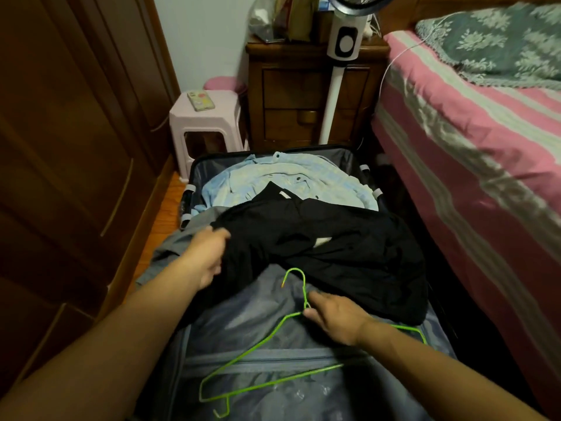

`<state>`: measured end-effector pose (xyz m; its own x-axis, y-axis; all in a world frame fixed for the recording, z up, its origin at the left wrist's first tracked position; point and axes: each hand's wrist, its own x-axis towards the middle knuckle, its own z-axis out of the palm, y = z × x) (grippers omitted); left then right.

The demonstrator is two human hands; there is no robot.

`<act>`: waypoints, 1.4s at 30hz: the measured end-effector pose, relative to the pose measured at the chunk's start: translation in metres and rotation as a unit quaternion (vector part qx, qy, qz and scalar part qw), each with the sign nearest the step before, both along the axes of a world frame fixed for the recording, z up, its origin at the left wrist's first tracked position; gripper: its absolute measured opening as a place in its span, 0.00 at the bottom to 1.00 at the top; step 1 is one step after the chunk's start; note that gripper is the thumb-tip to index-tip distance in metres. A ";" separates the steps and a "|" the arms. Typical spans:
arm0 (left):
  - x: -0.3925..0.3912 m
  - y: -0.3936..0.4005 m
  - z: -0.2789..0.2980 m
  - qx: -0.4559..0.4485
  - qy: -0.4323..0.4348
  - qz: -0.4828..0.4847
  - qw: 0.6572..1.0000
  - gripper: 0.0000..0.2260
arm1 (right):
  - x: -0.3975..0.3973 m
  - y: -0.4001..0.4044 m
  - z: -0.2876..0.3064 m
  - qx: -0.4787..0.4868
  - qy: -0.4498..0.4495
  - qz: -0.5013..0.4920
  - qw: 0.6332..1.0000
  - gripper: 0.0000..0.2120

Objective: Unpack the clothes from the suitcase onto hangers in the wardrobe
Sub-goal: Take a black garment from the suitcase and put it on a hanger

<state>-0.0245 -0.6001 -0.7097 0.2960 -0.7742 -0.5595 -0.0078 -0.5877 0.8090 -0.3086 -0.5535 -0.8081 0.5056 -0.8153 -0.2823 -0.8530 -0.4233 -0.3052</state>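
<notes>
Now left grip (209,256) bunches black garment (328,247); right grip (334,317) pinches green hanger (273,332) neck, just below garment.

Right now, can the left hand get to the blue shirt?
Probably yes. The left hand grips the black garment, and the blue shirt lies just beyond it in the open suitcase, uncovered on top.

Thin glossy green wire hanger (273,344); matt black cloth garment (334,238); dark polished wood wardrobe (60,147); smooth pink plastic stool (206,117).
</notes>
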 end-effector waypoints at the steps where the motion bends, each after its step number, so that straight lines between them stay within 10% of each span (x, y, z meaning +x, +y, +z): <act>1: 0.005 -0.010 0.005 -0.019 0.044 0.043 0.998 0.21 | -0.004 0.002 0.014 -0.015 -0.028 0.007 0.999 0.16; 10: 0.031 -0.016 0.044 0.045 -0.193 -0.176 0.964 0.54 | -0.070 -0.053 0.116 -0.139 -0.121 -0.197 0.963 0.14; 15: 0.025 -0.022 0.041 0.027 -0.382 -0.246 0.891 0.23 | -0.065 -0.055 0.116 -0.175 -0.173 -0.274 0.930 0.14; 26: -0.035 0.008 0.074 -0.125 -0.198 -0.293 0.927 0.02 | 0.007 -0.050 0.109 -0.217 -0.243 -0.235 0.916 0.16; 30: -0.066 0.047 0.089 0.037 -0.117 -0.509 0.852 0.12 | 0.015 -0.058 0.095 -0.146 -0.277 -0.234 0.921 0.14; 33: -0.047 0.045 0.100 0.112 -0.293 -0.579 0.753 0.21 | 0.009 -0.054 0.087 -0.120 -0.280 -0.221 0.926 0.14; 36: -0.021 0.025 0.090 0.024 -0.510 -0.403 0.759 0.18 | 0.001 -0.052 0.089 -0.111 -0.332 -0.243 0.905 0.12; 39: -0.015 0.017 0.065 -0.100 -0.485 -0.373 0.785 0.18 | 0.004 -0.049 0.093 -0.111 -0.345 -0.232 0.903 0.11; 42: -0.024 0.021 0.037 -0.134 -0.484 -0.451 0.738 0.21 | 0.018 -0.047 0.103 -0.124 -0.335 -0.206 0.911 0.13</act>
<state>-0.0488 -0.5786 -0.6726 -0.2467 -0.9447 -0.2159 -0.9486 0.1899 0.2531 -0.2909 -0.6006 -0.7055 0.1330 -0.9716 0.1958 -0.6126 -0.2359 -0.7543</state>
